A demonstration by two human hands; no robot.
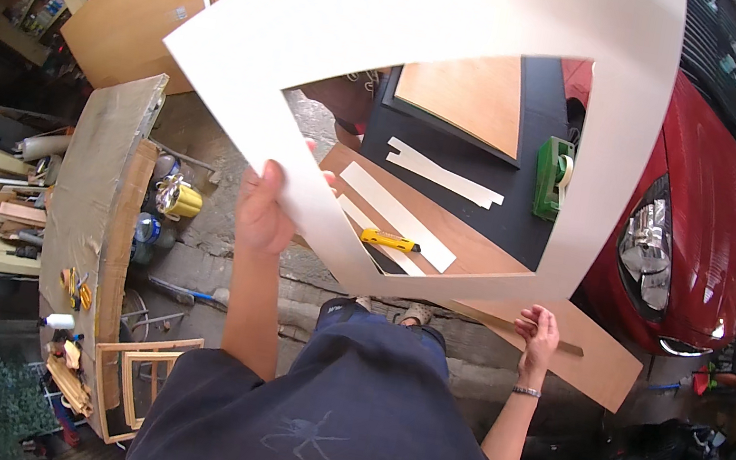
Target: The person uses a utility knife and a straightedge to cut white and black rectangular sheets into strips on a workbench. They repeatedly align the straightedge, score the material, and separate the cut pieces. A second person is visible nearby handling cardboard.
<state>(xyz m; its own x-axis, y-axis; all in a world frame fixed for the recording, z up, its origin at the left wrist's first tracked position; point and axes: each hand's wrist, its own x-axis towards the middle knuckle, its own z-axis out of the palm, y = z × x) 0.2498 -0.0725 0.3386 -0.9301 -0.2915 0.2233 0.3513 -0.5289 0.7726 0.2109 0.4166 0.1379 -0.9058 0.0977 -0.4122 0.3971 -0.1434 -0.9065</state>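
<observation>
A large white mat board frame [479, 16], a flat sheet with a big rectangular window cut out of its middle, fills the upper centre of the frame. It is lifted off the work surface and tilted, one corner pointing to the upper left and the lower corner near the middle of the picture. Its borders are wide, clean and unmarked. The left hand [263, 209] grips its lower left border, thumb on the top face. Its lower right border passes just above the right hand [539, 332], at lower right.
</observation>
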